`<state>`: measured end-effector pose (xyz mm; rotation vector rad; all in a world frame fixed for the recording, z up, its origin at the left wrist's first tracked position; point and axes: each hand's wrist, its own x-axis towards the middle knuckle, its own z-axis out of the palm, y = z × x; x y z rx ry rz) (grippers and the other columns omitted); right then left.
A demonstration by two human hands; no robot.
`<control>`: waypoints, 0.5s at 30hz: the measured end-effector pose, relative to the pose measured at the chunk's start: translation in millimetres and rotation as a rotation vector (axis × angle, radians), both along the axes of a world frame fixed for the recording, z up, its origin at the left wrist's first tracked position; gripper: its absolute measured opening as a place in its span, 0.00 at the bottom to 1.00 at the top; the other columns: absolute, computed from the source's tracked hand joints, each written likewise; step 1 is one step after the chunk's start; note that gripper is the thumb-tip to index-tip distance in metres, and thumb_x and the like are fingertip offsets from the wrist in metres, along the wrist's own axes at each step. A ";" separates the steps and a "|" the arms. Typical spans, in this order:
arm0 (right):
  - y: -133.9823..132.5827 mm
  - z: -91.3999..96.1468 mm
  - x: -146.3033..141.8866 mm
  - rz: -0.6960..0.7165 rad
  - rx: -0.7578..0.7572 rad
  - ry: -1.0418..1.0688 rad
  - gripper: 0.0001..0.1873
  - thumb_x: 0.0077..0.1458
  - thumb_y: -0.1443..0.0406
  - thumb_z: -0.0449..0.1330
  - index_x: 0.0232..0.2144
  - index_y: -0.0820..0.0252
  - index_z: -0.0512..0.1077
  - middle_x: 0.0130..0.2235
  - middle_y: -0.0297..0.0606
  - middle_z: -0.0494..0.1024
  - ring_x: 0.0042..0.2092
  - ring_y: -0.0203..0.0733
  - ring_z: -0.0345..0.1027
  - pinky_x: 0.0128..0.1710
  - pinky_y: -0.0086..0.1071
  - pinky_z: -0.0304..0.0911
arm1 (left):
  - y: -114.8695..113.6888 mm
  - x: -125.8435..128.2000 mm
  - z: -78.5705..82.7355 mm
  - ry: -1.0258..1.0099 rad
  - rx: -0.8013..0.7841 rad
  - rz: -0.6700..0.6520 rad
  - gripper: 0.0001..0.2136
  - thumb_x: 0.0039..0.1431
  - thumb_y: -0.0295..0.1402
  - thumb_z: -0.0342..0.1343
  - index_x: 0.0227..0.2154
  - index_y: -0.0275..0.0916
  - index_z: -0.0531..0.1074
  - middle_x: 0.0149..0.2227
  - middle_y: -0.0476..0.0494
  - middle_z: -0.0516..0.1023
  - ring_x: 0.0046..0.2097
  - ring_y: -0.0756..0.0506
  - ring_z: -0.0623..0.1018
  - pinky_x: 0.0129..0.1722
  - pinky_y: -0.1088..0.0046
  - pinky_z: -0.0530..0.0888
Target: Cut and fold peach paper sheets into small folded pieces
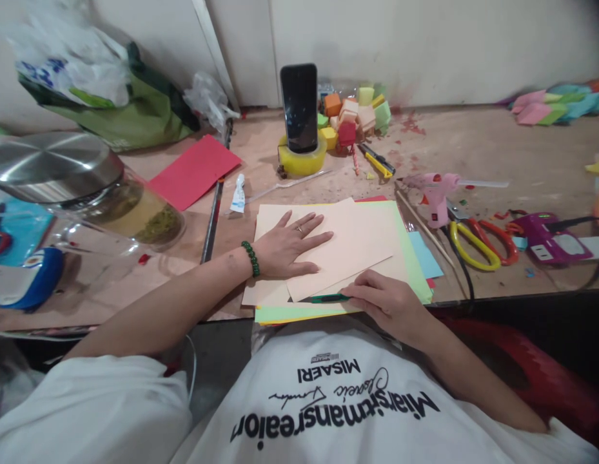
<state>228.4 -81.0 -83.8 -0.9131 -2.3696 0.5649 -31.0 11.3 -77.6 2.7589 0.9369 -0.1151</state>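
Observation:
My left hand [289, 243] lies flat, fingers spread, on a cream sheet of paper [357, 241] that tops a stack of coloured paper [405, 258] at the table's front edge. A green bead bracelet sits on that wrist. My right hand [386, 303] is closed round a green pen or cutter [328, 298], whose tip rests along the lower edge of the cream sheet.
A black phone [299, 106] stands in a yellow tape roll [303, 160]. Foam blocks [357, 116], a yellow cutter [376, 161], a pink glue gun [437, 193], scissors [478, 241], a red sheet [195, 171], a glue tube [238, 193] and a lidded glass jar [86, 187] lie around.

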 end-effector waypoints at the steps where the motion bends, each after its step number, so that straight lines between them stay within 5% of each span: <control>1: -0.5 -0.1 0.3 -0.001 -0.011 0.008 0.11 0.66 0.66 0.53 0.42 0.60 0.76 0.33 0.38 0.75 0.32 0.35 0.71 0.30 0.27 0.68 | -0.1 0.1 -0.3 -0.002 -0.003 0.002 0.36 0.64 0.57 0.41 0.69 0.45 0.48 0.72 0.30 0.43 0.72 0.32 0.47 0.64 0.38 0.44; 8: -7.2 11.7 1.0 0.081 -0.080 0.087 0.10 0.66 0.66 0.53 0.44 0.57 0.75 0.34 0.36 0.75 0.33 0.34 0.71 0.31 0.27 0.69 | 2.2 -4.5 -4.3 -0.052 0.013 0.004 0.36 0.63 0.59 0.40 0.68 0.45 0.50 0.72 0.31 0.45 0.71 0.31 0.48 0.65 0.39 0.45; 10: -4.4 17.1 14.5 -0.091 0.017 0.122 0.11 0.66 0.65 0.53 0.45 0.56 0.74 0.35 0.37 0.74 0.35 0.35 0.72 0.32 0.28 0.70 | 0.6 -5.2 -0.8 -0.043 0.015 0.013 0.40 0.59 0.62 0.43 0.68 0.43 0.51 0.71 0.29 0.45 0.71 0.29 0.48 0.64 0.39 0.45; 13: 6.8 14.6 48.2 -0.628 0.284 0.073 0.10 0.64 0.64 0.55 0.44 0.54 0.76 0.37 0.40 0.75 0.38 0.42 0.72 0.35 0.34 0.70 | -10.3 -0.5 11.1 -0.041 0.039 0.044 0.49 0.51 0.66 0.49 0.68 0.37 0.51 0.70 0.24 0.49 0.70 0.27 0.50 0.64 0.38 0.44; 15: 16.7 3.4 71.2 -0.857 0.433 -0.032 0.13 0.64 0.62 0.54 0.44 0.57 0.76 0.36 0.44 0.75 0.37 0.47 0.72 0.34 0.39 0.70 | -23.0 7.2 20.7 -0.051 0.050 0.037 0.49 0.50 0.64 0.52 0.67 0.34 0.52 0.67 0.22 0.56 0.68 0.28 0.54 0.65 0.40 0.47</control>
